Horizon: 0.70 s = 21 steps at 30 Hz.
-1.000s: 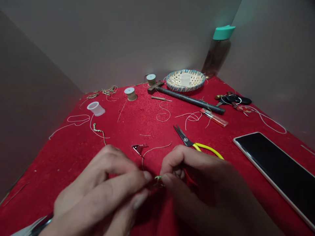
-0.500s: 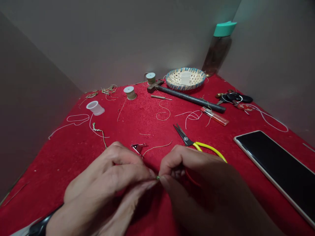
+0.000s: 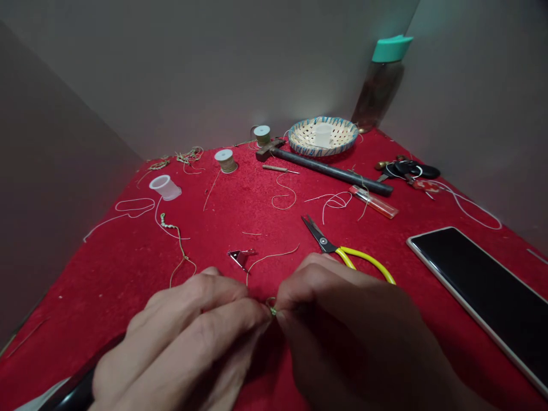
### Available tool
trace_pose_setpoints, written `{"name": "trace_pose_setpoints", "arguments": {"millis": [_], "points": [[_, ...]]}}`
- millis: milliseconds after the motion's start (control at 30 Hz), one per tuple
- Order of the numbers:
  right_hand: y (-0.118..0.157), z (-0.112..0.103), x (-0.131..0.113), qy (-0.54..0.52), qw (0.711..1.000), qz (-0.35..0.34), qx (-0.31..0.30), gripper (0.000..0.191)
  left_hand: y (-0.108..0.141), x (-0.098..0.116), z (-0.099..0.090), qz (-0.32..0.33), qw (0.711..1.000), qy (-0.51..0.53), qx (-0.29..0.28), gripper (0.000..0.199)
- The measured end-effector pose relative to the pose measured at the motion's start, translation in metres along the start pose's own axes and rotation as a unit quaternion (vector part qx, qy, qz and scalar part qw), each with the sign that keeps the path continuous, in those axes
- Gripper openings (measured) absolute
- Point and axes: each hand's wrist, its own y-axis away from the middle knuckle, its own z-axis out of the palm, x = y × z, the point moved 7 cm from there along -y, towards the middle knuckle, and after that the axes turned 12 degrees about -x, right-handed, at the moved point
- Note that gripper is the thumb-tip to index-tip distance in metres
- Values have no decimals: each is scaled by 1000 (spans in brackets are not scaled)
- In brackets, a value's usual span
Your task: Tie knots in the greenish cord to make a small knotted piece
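Between my fingertips is a small piece of green knotted cord, with a thin loop standing up from it. My left hand pinches it from the left, thumb and forefinger closed. From the other side my right hand is closed on it too, fingers curled in. Just beyond the hands lie a binder clip and a loose tan thread. Scissors with yellow handles rest beyond my right hand, their grips partly hidden by it. A beaded cord runs toward my left hand.
A phone lies at the right. Farther back are a hammer, an awl, a lighter, keys, thread spools, a white plastic spool, a woven basket and a bottle.
My left hand has turned and drawn down, uncovering more of the beaded cord and clip. My right fingers have curled in closer. A small loop now shows above the green cord.
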Motion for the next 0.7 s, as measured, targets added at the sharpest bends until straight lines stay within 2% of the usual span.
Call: {"name": "trace_pose_setpoints", "arguments": {"millis": [100, 167, 267, 433, 533, 633, 667, 700], "points": [[-1, -1, -2, -26, 1000, -11, 6, 21, 7, -6, -4, -45, 997, -47, 35, 28], [-1, 0, -2, -21, 1000, 5, 8, 21, 4, -6, -3, -31, 998, -48, 5, 28], [2, 3, -1, -2, 999, 34, 4, 21, -7, -5, 0, 27, 996, -51, -69, 29], [5, 4, -1, 37, 999, 22, 24, 21, -13, -4, -2, 47, 993, -64, -85, 24], [-2, 13, 4, 22, 999, -17, -25, 18, -8, -2, 4, 31, 995, -53, -81, 24], [-7, 17, 10, 8, 998, -39, -50, 19, -6, -5, 3, -32, 998, -50, -25, 24], [-8, 16, 11, 7, 998, -39, -49, 19, -7, -2, 1, -29, 998, -57, -2, 21], [-8, 16, 11, 6, 998, -41, -49, 19, -10, 1, 2, -17, 998, -64, -8, 18]]}}
